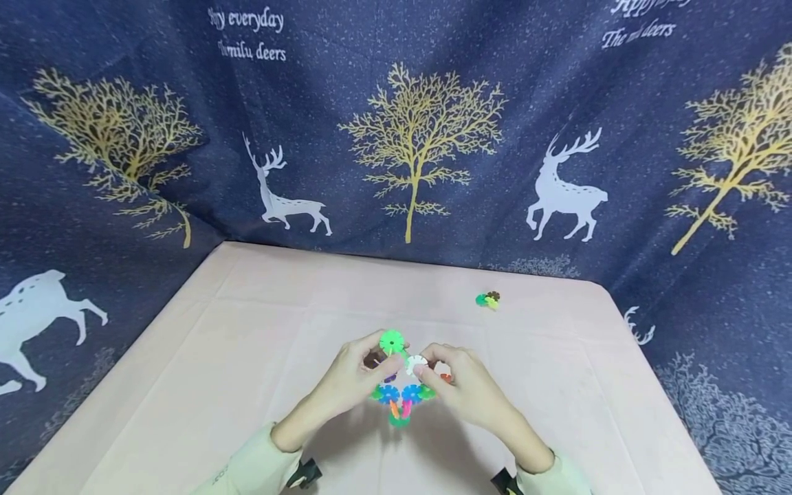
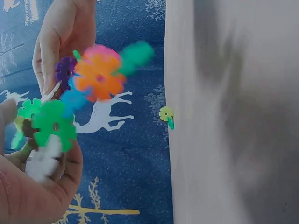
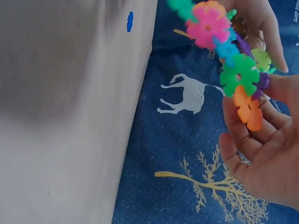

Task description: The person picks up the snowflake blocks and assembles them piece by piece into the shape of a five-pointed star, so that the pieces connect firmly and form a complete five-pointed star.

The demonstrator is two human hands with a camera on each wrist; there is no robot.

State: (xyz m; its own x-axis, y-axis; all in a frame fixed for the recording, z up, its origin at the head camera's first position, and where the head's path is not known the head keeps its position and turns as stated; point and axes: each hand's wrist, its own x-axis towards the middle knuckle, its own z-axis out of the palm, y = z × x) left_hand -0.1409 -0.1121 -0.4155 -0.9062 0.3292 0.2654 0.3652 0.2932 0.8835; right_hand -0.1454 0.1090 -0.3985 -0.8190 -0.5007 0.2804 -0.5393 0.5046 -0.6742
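Observation:
Both hands hold a build of interlocking plastic snowflake discs above the table. My left hand [image 1: 346,375] grips its left side, close to a bright green disc [image 1: 392,341]. With thumb and fingers, my right hand [image 1: 467,385] pinches the right side near a white disc [image 1: 416,365]. Lower down hang two blue discs [image 1: 388,394], an orange disc [image 1: 394,410], a pink disc [image 1: 406,409] and a green disc [image 1: 399,421] at the bottom. In the right wrist view, another orange disc [image 3: 249,109] lies beside the right fingers. Fingers partly hide the middle of the build.
A small cluster of green, yellow and brown snowflake discs [image 1: 490,300] lies far back on the right of the table. A pale pink cloth [image 1: 260,344] covers the table. Behind it hangs a dark blue curtain [image 1: 433,41] printed with deer and trees.

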